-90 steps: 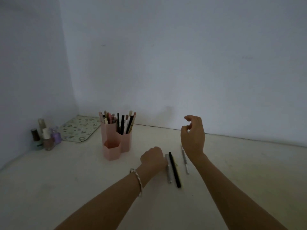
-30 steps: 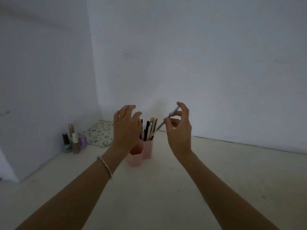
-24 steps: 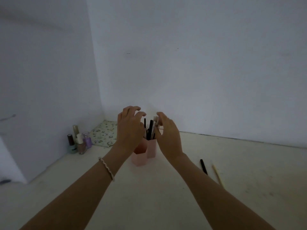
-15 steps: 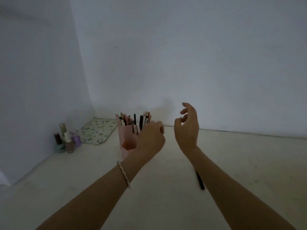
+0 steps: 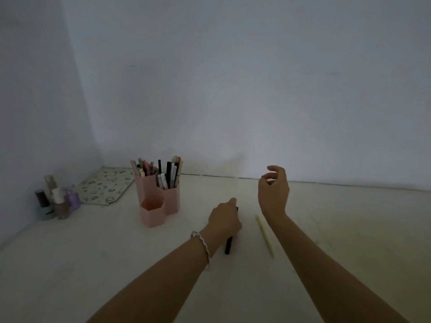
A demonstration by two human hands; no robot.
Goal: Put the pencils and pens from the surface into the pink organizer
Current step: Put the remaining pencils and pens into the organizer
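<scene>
Pink organizer [image 5: 161,201], two tall cells full of pens [image 5: 168,171], stands far left; to its right, left hand [image 5: 224,217] covers the flat-lying black pen [image 5: 228,247], grip hidden, can't tell; right hand [image 5: 274,194] loosely curled, empty, by far end of thin pale yellow pencil [image 5: 264,236].

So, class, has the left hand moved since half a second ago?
Yes. The left hand was beside the pink organizer; now it is away to its right, nearer the camera, on the black pen.

Dim light. Bare pale walls [image 5: 256,89] meet in left corner. Cream surface [image 5: 354,229] below.
</scene>
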